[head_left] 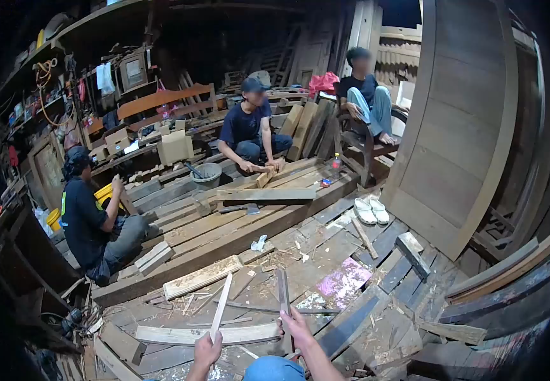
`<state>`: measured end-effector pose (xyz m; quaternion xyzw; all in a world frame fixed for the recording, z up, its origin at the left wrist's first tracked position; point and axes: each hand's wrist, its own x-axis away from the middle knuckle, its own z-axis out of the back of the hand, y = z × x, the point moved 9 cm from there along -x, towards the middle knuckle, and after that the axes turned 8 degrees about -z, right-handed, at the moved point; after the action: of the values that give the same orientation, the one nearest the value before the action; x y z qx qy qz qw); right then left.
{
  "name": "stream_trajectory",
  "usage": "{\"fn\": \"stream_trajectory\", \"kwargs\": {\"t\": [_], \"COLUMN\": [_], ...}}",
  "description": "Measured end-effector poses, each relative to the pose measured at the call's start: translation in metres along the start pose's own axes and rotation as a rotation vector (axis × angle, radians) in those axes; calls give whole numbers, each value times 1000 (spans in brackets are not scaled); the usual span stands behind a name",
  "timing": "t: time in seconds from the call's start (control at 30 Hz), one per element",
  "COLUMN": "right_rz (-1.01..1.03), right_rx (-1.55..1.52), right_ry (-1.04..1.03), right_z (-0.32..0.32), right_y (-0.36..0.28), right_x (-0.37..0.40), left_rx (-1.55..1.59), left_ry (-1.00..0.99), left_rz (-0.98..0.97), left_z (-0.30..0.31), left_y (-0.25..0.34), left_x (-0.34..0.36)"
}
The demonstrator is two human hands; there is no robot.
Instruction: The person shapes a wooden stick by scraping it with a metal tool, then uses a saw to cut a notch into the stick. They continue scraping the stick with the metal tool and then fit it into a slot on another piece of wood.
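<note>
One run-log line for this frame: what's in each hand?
left hand: grips pale wood strip | right hand: grips darker wood strip | strips: apart | ahead: light board

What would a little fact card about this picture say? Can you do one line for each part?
Left hand: holds a thin pale stick
Right hand: holds a darker stick
Near the hands: a long pale board, lying on the floor
Other people: three; one on the left, one in a dark cap, one at the back right; all seated or crouching
Shoes: white pair, nobody wearing them
Bucket: grey bucket, beyond the hands
Mess: wood shavings
</note>
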<state>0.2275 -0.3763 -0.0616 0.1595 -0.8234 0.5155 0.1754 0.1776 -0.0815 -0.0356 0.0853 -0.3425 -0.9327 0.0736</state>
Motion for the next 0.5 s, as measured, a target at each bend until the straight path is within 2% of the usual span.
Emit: {"fn": "stream_trajectory", "kwargs": {"t": [0.03, 0.07, 0.17, 0.2, 0.3, 0.4, 0.5], "right_rz": [-30, 32, -74, -83, -33, 14, 8], "right_rx": [-79, -60, 50, 73, 116, 153, 81], "right_ry": [-9, 23, -49, -90, -85, -56, -71], "right_z": [-1, -2, -13, -19, -23, -29, -22], "right_y": [13, 16, 39, 38, 33, 16, 20], "right_x": [0, -3, -5, -6, -13, 0, 0], "left_rx": [28, 171, 213, 279, 406, 401, 490], "left_ry": [-4, 80, 125, 80, 95, -78, -72], "left_rz": [15, -12, -36, 21, -108, -93, -114], "left_z": [0, -5, -9, -15, -31, -70, -87], "left_y": [10, 12, 31, 35, 44, 17, -24], "left_x": [-1, -5, -15, -18, -27, -39, -33]}}
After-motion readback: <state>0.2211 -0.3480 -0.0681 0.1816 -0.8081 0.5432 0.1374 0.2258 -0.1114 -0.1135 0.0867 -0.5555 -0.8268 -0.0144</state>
